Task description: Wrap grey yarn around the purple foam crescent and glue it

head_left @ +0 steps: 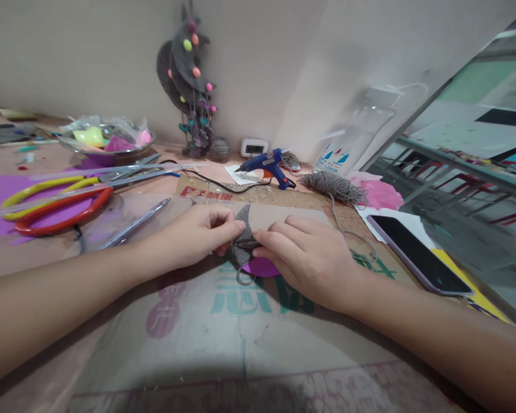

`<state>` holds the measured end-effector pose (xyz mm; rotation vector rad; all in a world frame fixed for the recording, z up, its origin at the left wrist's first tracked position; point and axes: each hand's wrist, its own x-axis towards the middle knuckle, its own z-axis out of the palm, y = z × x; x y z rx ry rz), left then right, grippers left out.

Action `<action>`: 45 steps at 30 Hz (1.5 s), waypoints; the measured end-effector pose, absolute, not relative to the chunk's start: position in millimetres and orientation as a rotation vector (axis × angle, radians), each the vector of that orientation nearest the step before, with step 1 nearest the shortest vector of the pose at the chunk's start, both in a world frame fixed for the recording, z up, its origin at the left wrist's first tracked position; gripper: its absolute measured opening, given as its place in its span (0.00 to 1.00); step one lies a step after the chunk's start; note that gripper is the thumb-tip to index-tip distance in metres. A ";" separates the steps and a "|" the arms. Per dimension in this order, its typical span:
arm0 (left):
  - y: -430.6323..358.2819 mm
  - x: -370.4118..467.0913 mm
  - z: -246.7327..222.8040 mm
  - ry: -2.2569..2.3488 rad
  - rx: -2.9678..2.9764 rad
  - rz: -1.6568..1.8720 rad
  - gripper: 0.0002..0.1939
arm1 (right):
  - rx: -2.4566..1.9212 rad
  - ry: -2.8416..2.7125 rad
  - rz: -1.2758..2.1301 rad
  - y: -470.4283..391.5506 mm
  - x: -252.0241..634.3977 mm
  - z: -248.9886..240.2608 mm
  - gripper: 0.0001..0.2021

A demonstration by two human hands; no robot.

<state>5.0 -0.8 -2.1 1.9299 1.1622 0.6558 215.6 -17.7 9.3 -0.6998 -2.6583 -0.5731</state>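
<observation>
While a table (38, 158) crowded with craft supplies spreads across the frame below a pale wall (112, 63), your work area is a printed cardboard sheet (198, 344) filling the lower centre. Your left hand (206, 232) and right hand (309, 255) come in from the two sides and meet mid-frame.

Around them, from larger to smaller: a grey ornament (184, 57) dotted with bright balls, hanging against the wall, upper centre-left; a clear bottle (333, 158), upper right; a bowl (135, 150) of coloured bits, upper left; yellow-handled scissors (60, 184) and red-handled scissors (34, 232) at the left; a dark-screened phone (417, 252) at the right; a blue glue gun (275, 166), upper centre; a bundle of grey yarn (333, 188) to its right.

Smallest is what you hold: a grey piece (244, 218) at the centre, its tip pointing upward. Your left fingers pinch its left edge; your right fingers are bunched and clamped on its right side. A purple shape (262, 267) shows below your right fingertips.

The visible part of the piece is already covered in grey, yet a loose loop of yarn (245, 284) lies beneath it, so it looks unfinished; your fingers hide how much remains.
</observation>
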 end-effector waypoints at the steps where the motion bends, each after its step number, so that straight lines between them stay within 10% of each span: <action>1: -0.4 5.0 -2.5 1.158 1.928 0.653 0.20 | -0.692 -2.658 -0.587 -17.7 215.9 9.1 0.10; 45: -0.8 5.3 -1.4 1.053 1.821 0.701 0.17 | -0.792 -2.447 -0.139 -13.7 222.5 9.3 0.14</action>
